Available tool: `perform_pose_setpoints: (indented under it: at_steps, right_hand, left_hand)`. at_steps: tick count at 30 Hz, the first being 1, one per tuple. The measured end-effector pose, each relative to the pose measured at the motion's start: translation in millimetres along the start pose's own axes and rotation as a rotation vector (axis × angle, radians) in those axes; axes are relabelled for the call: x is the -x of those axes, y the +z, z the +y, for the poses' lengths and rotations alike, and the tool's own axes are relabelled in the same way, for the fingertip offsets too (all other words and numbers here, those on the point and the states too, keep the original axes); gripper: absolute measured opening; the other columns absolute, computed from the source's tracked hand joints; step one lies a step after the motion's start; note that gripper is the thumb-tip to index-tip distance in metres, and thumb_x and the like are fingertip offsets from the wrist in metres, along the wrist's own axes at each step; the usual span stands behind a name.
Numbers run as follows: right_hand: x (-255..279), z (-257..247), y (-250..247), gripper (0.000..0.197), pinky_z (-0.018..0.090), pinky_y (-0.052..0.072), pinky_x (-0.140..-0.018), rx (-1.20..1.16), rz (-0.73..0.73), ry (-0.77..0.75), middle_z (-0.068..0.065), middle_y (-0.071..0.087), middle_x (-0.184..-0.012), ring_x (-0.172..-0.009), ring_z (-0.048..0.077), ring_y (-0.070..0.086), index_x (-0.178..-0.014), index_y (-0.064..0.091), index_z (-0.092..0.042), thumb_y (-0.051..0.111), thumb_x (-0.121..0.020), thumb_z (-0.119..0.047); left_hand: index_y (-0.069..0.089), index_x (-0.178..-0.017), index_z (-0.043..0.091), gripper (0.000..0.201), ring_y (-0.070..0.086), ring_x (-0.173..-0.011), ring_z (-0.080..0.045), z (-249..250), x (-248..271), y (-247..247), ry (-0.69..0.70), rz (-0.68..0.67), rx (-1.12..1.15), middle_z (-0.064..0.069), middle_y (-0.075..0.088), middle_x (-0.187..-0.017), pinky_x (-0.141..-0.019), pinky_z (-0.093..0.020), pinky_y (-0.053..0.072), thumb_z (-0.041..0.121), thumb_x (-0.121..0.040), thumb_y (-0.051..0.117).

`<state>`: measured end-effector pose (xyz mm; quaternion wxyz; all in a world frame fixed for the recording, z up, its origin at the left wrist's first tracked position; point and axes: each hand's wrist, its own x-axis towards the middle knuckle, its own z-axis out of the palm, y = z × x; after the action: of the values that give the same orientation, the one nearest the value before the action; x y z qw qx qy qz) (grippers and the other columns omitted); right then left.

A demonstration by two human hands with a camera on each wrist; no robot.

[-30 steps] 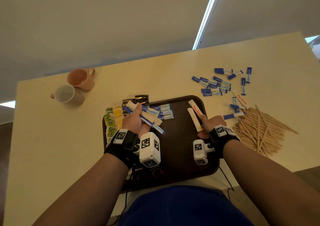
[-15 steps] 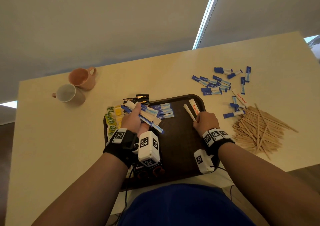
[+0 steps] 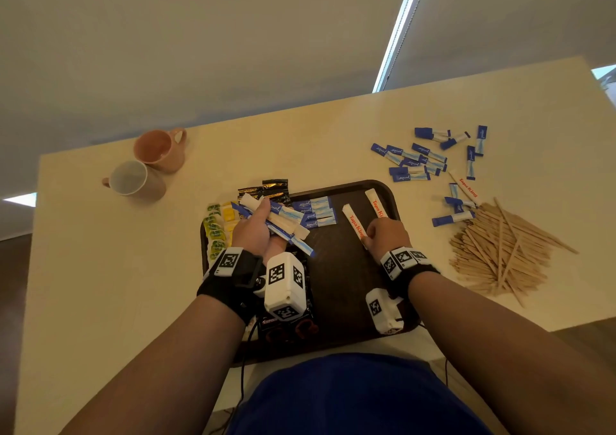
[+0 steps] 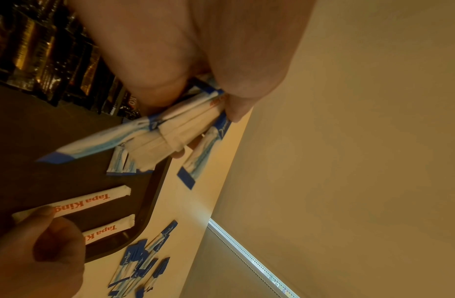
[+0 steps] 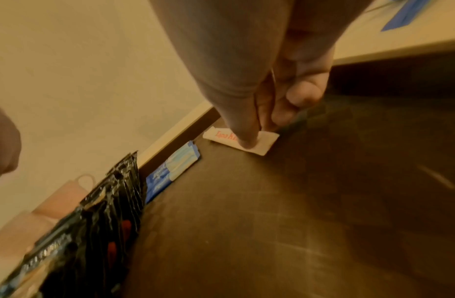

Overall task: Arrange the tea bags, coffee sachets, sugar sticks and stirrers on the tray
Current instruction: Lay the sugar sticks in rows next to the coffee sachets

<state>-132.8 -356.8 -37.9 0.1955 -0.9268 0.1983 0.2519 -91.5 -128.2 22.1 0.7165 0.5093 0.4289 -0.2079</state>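
Observation:
A dark brown tray (image 3: 336,268) lies in front of me. My left hand (image 3: 256,222) grips a bundle of blue and white sugar sticks (image 3: 283,226) over the tray's far left; the same bundle (image 4: 170,129) shows in the left wrist view. My right hand (image 3: 370,237) pinches the near end of a white Tapa King stick (image 3: 353,224) low over the tray, thumb on top (image 5: 246,139). A second Tapa King stick (image 3: 375,204) lies just right of it. Blue sachets (image 3: 315,212), black coffee sachets (image 3: 266,189) and yellow-green tea bags (image 3: 218,229) sit at the tray's far left.
Loose blue sugar sticks (image 3: 420,162) are scattered on the table beyond the tray's right corner. A heap of wooden stirrers (image 3: 500,254) lies to the right. Two mugs (image 3: 160,149) (image 3: 133,179) stand at the far left. More black sachets (image 5: 93,231) lie near the tray's front.
My right hand has moved left over the tray with the white Tapa King stick, which now lies further from the second one. The left hand has stayed put with its bundle.

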Motion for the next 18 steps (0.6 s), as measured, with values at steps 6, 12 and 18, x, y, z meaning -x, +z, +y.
perform_pose_setpoints:
  at_steps: [6,12,18]
  right_hand:
    - [-13,1,-1,0.02,0.037,0.057,-0.085,-0.033,0.012,0.095,0.011,0.071,-0.101,-0.092,0.027,0.067,-0.102,0.074,-0.008,0.065,-0.093,-0.024]
    - [-23,8,-15,0.032,0.035,0.049,-0.09,-0.001,0.116,0.035,0.01,0.061,-0.117,-0.107,0.026,0.06,-0.122,0.06,-0.012,0.065,-0.093,-0.025]
    - [-31,6,-7,0.029,0.034,0.047,-0.09,0.151,0.123,-0.096,0.011,0.054,-0.119,-0.105,0.028,0.057,-0.121,0.065,-0.008,0.056,-0.098,-0.024]
  left_hand:
    - [0.053,-0.109,0.011,0.022,0.064,-0.081,-0.018,-2,-5,2,-0.004,-0.014,0.067,-0.005,0.061,-0.097,-0.053,-0.023,0.057,0.03,-0.1,0.058]
    - [0.052,-0.112,0.011,0.024,0.064,-0.082,-0.019,-3,-8,0,0.008,-0.016,0.051,-0.005,0.062,-0.096,-0.058,-0.025,0.057,0.031,-0.1,0.058]
    - [0.055,-0.104,0.012,0.019,0.065,-0.082,-0.02,-1,-10,-2,0.009,-0.035,0.068,0.003,0.072,-0.063,-0.057,-0.026,0.058,0.031,-0.099,0.059]
